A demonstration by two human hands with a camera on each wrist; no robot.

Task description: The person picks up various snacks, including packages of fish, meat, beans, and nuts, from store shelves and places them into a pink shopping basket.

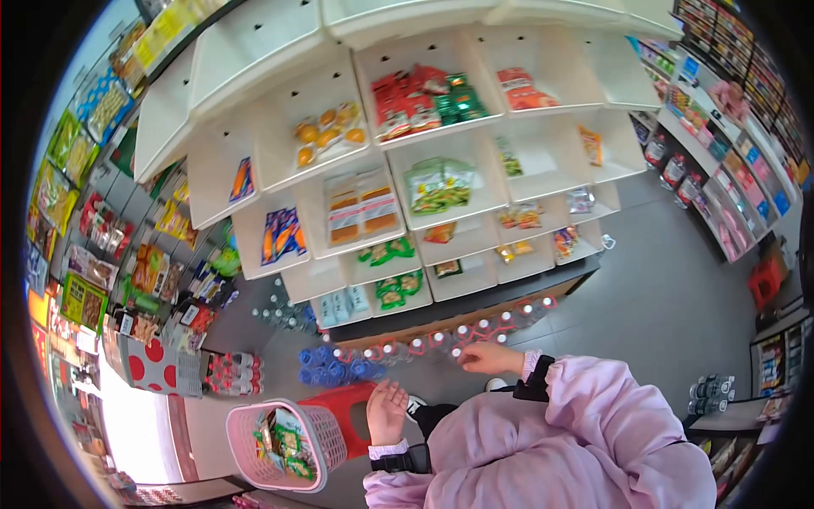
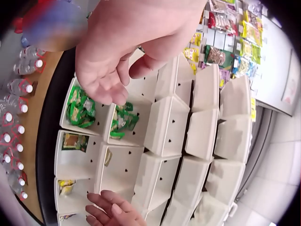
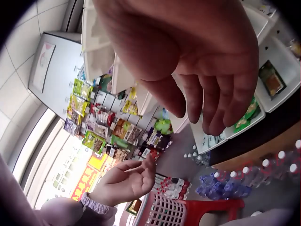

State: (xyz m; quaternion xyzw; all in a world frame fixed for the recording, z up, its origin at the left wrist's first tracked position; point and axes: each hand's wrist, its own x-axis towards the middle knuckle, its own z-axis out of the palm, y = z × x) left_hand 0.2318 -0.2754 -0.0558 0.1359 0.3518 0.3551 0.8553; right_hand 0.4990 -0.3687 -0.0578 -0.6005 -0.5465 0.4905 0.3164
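Both hands are empty in front of the tiered white shelf bins [image 1: 543,140]. The left hand [image 1: 387,411] is palm up with loosely bent fingers, between the red stool [image 1: 349,407] and the body; it also shows in the left wrist view [image 2: 127,52]. The right hand [image 1: 483,357] hangs relaxed near the row of bottles below the shelf, its fingers hanging down in the right wrist view [image 3: 207,75]. A pink basket [image 1: 331,431] holding green and other snack packets [image 1: 288,439] stands left of the left hand. Green packets [image 1: 398,289] lie in a low bin.
Bottles with white caps [image 1: 438,341] line the shelf's base, with blue bottles [image 1: 326,366] at its left. Hanging snack bags [image 1: 85,301] cover the left wall. Grey floor [image 1: 653,288] extends right, towards another shelf [image 1: 721,170] and a red stool [image 1: 766,282].
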